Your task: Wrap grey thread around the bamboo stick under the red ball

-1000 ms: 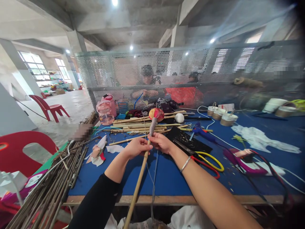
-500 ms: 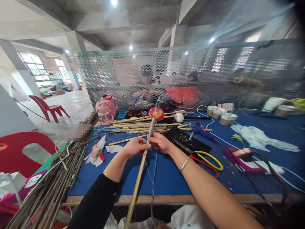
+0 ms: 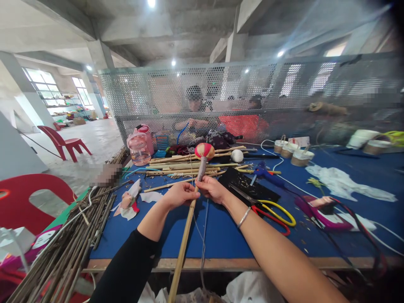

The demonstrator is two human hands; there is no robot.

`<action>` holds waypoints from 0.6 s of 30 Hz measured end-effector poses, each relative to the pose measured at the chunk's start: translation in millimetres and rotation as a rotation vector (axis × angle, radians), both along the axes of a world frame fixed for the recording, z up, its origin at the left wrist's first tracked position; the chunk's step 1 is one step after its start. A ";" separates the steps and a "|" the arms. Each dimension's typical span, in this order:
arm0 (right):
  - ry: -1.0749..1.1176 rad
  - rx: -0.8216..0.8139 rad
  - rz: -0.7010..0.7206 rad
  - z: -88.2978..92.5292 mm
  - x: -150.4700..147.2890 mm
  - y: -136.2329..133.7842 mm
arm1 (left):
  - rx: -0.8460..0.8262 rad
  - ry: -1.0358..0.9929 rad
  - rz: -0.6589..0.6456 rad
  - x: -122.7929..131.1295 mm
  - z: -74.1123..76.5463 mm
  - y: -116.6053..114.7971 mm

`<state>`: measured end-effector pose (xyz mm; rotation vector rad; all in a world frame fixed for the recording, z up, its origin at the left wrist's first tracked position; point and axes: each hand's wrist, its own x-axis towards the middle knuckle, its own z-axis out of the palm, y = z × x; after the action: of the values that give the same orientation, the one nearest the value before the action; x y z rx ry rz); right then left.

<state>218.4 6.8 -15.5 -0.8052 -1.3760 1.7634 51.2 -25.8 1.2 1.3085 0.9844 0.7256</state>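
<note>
A long bamboo stick (image 3: 184,243) runs from the lower edge up to the middle of the table. On its far end sits a rounded red and straw-yellow head (image 3: 204,151), with grey cord wrapping (image 3: 202,167) around the neck below it. My left hand (image 3: 181,195) pinches the stick just under the wrapping. Close beside it, my right hand (image 3: 212,188) has thumb and fingers closed on the stick at the wrapping's lower end. Loose grey cord (image 3: 203,248) hangs from near the hands over the table's front edge.
Scissors (image 3: 268,212) with red and yellow handles lie right of my forearm, near a black cloth (image 3: 249,181). Bamboo sticks (image 3: 176,160) and a white ball (image 3: 237,156) lie behind. Bundled brown twigs (image 3: 72,235) line the left. A perforated screen (image 3: 151,92) stands at the back, a person beyond it.
The stick has turned in my fingers, so its head shows striped sides instead of a red rim with a yellow middle. Its near end has shifted slightly right. Both hands stay nearly in place.
</note>
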 end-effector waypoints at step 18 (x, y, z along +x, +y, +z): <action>0.065 -0.011 0.046 4.7 1.0 -0.4 | -0.118 -0.146 -0.059 -2.7 1.9 -0.3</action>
<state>219.4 6.4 -10.7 -0.7211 -1.3522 1.8179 48.5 -26.2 3.0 1.1601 0.8544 0.6971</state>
